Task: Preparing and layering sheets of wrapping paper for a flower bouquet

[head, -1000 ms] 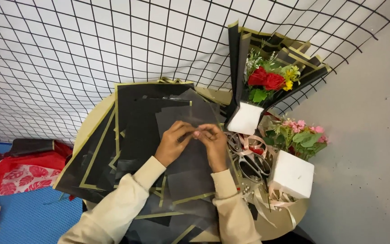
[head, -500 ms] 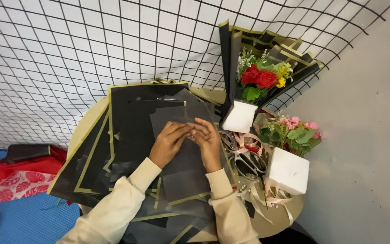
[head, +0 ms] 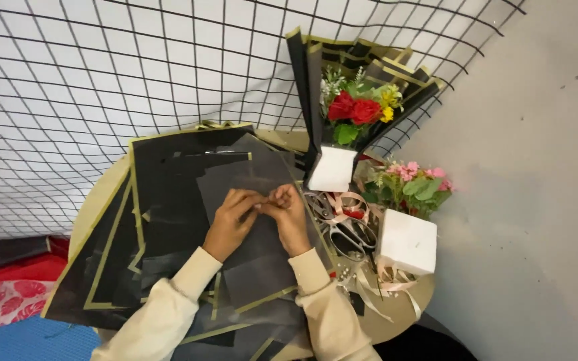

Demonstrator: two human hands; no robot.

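Head view: left hand and right hand, fingertips pinched together on a translucent dark wrapping sheet atop black gold-edged sheets on the round table. Scissors right; rose bouquet far right. Advisable: keep the pinch light, edges aligned.

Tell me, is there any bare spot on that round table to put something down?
Hardly. Black gold-edged wrapping sheets cover the left and middle, under both hands. Scissors, ribbons and white blocks crowd the right. Only a thin strip of tan tabletop shows at the left rim.
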